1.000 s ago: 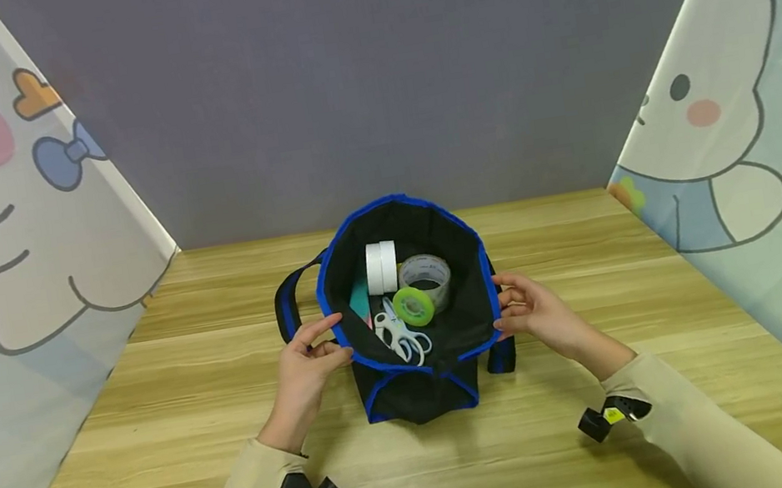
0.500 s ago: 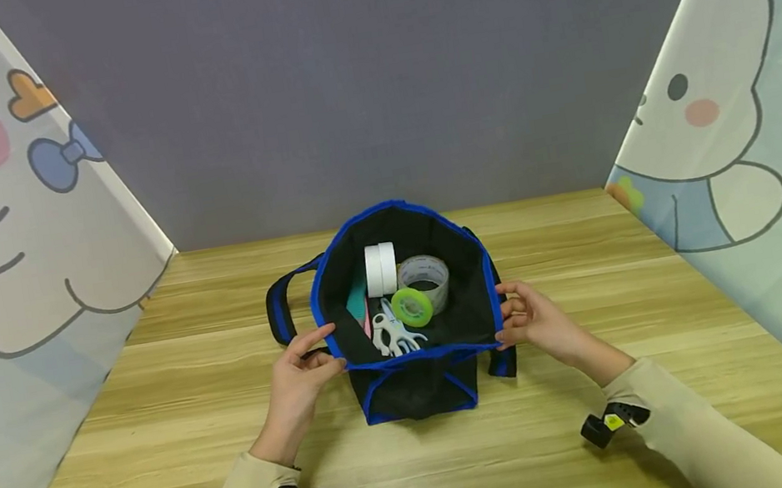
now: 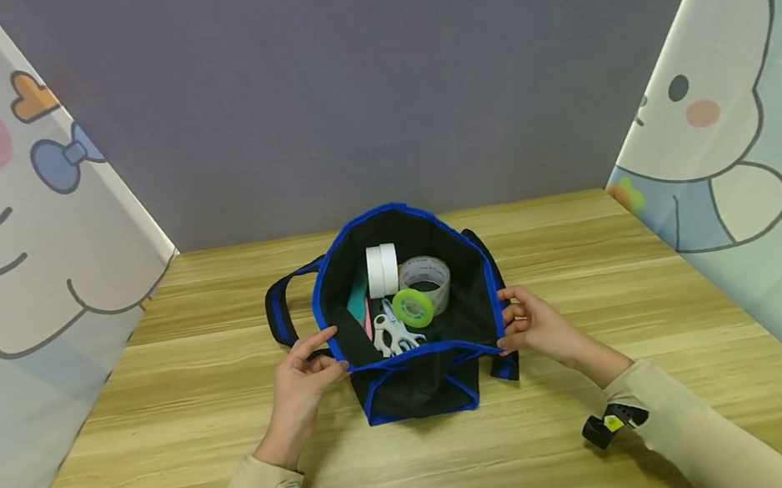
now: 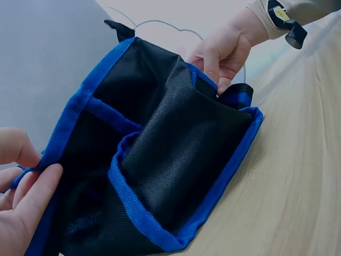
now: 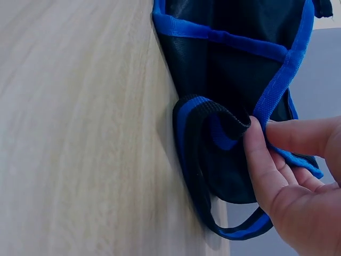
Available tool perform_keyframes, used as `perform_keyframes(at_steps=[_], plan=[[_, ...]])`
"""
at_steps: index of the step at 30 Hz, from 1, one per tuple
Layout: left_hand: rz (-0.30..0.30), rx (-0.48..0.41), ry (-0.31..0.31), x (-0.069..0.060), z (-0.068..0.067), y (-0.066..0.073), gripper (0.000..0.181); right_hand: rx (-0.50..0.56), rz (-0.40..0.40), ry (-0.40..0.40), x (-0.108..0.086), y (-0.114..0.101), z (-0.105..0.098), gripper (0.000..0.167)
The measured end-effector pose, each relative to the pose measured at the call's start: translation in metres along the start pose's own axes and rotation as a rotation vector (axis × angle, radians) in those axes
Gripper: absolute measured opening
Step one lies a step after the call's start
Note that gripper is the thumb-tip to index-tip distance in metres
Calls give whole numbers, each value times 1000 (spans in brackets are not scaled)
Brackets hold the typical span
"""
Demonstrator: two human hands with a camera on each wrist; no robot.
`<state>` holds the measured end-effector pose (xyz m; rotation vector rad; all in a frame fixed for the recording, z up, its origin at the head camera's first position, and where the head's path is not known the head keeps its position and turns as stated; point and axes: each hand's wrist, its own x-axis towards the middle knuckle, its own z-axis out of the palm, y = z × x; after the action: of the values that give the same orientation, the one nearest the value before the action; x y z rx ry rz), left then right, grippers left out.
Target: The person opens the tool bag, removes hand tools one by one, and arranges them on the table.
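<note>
A black tool bag (image 3: 421,391) with blue edging stands upright on the table, its mouth wide. My left hand (image 3: 302,385) pinches the left part of the blue rim between thumb and fingers; the left wrist view shows this rim (image 4: 69,117) closely. On the opposite side, my right hand (image 3: 540,329) pinches the rim near the front right corner, beside a strap handle (image 5: 192,160). Inside the bag lie white tape rolls (image 3: 382,270), a wide tape roll (image 3: 442,278), a green-cored tape roll (image 3: 413,308) and white-handled scissors (image 3: 391,332), partly hidden by the front rim.
A teal item (image 3: 358,303) and a pink item (image 3: 368,320), kinds unclear, lie at the bag's left inside. Another strap handle (image 3: 280,311) loops out leftward. The wooden table (image 3: 163,447) meets a grey back panel (image 3: 368,87) and printed side panels.
Both hands have lowered the front rim slightly and drawn it straighter, so it covers more of the scissors. The left hand has shifted slightly left; both keep their pinch on the rim.
</note>
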<state>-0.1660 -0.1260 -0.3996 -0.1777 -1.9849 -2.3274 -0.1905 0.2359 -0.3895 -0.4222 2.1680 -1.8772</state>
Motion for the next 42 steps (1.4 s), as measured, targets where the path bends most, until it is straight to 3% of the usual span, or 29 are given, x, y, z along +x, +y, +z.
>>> perform_keyframes(at_steps=[13,23,32,42], plan=[[33,-82,12,-2,2,-6,55,-52,-59,15,-3,-18,-11,74],[50,-91,5,-1,5,-5,56,-108,-123,80,5,-51,-21,59],[64,-87,1,-1,3,-6,55,-128,-142,45,31,-83,-19,59],[76,-84,-6,-2,2,-9,56,-107,-134,33,73,-102,-1,56]])
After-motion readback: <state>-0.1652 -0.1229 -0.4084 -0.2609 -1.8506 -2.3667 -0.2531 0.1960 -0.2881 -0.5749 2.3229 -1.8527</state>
